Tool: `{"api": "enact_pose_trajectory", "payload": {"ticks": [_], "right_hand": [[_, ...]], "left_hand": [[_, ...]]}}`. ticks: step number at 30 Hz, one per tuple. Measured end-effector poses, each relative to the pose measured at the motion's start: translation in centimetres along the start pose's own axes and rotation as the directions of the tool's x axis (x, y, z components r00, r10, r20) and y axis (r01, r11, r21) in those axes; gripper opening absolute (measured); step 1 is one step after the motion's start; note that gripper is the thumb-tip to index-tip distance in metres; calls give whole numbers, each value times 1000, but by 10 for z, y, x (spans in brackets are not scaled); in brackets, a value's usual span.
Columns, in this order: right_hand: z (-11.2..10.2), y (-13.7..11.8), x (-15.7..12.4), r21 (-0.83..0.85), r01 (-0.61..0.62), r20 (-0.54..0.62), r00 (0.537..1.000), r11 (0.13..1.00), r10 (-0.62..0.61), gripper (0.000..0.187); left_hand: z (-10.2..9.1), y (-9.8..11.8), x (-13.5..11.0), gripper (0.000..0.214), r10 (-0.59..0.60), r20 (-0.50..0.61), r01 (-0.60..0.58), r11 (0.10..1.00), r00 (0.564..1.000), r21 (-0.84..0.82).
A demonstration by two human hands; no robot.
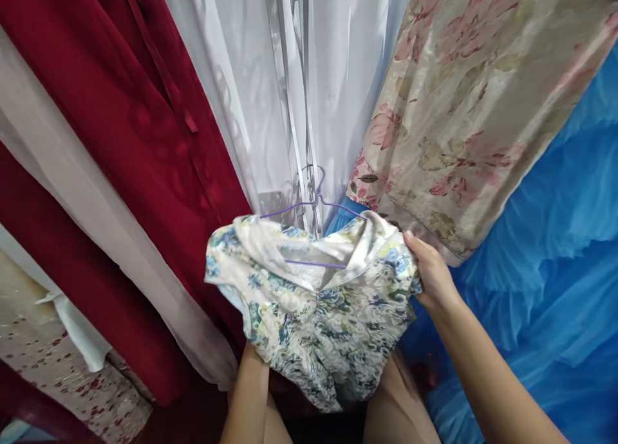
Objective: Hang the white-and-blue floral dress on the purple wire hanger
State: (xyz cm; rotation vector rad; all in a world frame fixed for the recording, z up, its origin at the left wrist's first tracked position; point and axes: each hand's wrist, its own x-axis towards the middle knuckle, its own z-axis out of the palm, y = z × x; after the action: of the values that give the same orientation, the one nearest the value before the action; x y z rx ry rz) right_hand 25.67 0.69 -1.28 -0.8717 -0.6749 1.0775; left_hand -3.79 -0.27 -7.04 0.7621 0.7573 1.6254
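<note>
A floral top [333,322] with cap sleeves, patterned in white, blue, green and yellow, is spread out in front of me. A thin purple wire hanger [294,206] runs through its shoulders, and its lower bar shows inside the neckline. My right hand [432,270] grips the top at the right shoulder edge, thumb on the upper side and fingers mostly behind the cloth. On the left, my forearm [247,392] reaches up beneath the top, so the cloth hides my left hand and its fingers.
Long garments hang all around: a dark red one [130,109] at left, white ones [338,77] behind the hanger, a beige floral one [449,109] and a ruffled blue one [545,302] at right. Another beige garment with red specks [72,379] is at lower left.
</note>
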Motion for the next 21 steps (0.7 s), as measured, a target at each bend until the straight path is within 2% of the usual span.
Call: {"api": "enact_pose_trajectory", "payload": {"ticks": [2, 4, 6, 7, 8, 9, 10, 11, 12, 13, 14, 15, 16, 17, 18, 19, 20, 21], "right_hand": [[5, 0, 0, -13, -38, 67, 997, 999, 39, 29], [1, 1, -3, -75, -88, 109, 989, 993, 96, 31], [-10, 6, -6, -179, -112, 126, 983, 978, 135, 34], [-16, 11, -8, -231, -75, 116, 988, 970, 104, 35], [-22, 17, -12, -284, 7, 85, 996, 959, 18, 37], [-27, 27, -16, -340, 128, 27, 992, 932, -126, 39], [-32, 38, -22, -402, 261, -51, 951, 878, -306, 42], [-36, 52, -29, -467, 370, -137, 867, 803, -479, 45], [-39, 67, -38, -528, 433, -208, 768, 731, -605, 45], [-41, 83, -48, -564, 447, -257, 704, 695, -662, 41], [-42, 99, -58, -561, 425, -260, 725, 711, -638, 30], [-40, 115, -68, -540, 372, -166, 832, 755, -529, 22], [-37, 128, -77, -525, 307, 14, 935, 794, -353, 24], [-30, 139, -85, -520, 236, 203, 968, 821, -149, 27], [-22, 148, -92, -522, 175, 360, 933, 835, 29, 29], [-12, 155, -97, -522, 134, 457, 878, 842, 144, 30], [-2, 160, -100, -514, 106, 498, 845, 851, 196, 30], [8, 163, -102, -498, 88, 498, 843, 863, 202, 31]], "left_hand": [[-22, -5, -12, 77, 70, -198, -80, 996, 978, -44], [-40, -15, -24, 86, 90, -355, -110, 993, 931, -36], [-52, -28, -37, 84, 29, -398, -7, 998, 917, 56], [-56, -35, -44, 79, -1, -393, 55, 990, 919, 126], [-58, -41, -50, 72, -27, -382, 110, 974, 924, 199], [-59, -47, -55, 66, -44, -368, 149, 954, 929, 260], [-60, -52, -59, 59, -51, -357, 168, 938, 933, 304], [-59, -57, -63, 53, -50, -352, 173, 929, 935, 327], [-58, -62, -66, 49, -46, -353, 173, 926, 935, 337], [-57, -66, -68, 46, -45, -355, 176, 923, 934, 343], [-56, -69, -69, 44, -47, -355, 182, 917, 934, 356], [-55, -71, -70, 43, -51, -350, 188, 909, 935, 372], [-54, -72, -70, 42, -55, -342, 195, 900, 938, 390], [-53, -72, -71, 42, -58, -333, 199, 892, 941, 406], [-52, -71, -71, 41, -62, -323, 201, 885, 944, 419], [-51, -69, -71, 41, -65, -315, 203, 880, 947, 429], [-50, -66, -72, 42, -66, -309, 204, 876, 949, 438], [-49, -64, -73, 42, -66, -307, 204, 872, 949, 445]]}}
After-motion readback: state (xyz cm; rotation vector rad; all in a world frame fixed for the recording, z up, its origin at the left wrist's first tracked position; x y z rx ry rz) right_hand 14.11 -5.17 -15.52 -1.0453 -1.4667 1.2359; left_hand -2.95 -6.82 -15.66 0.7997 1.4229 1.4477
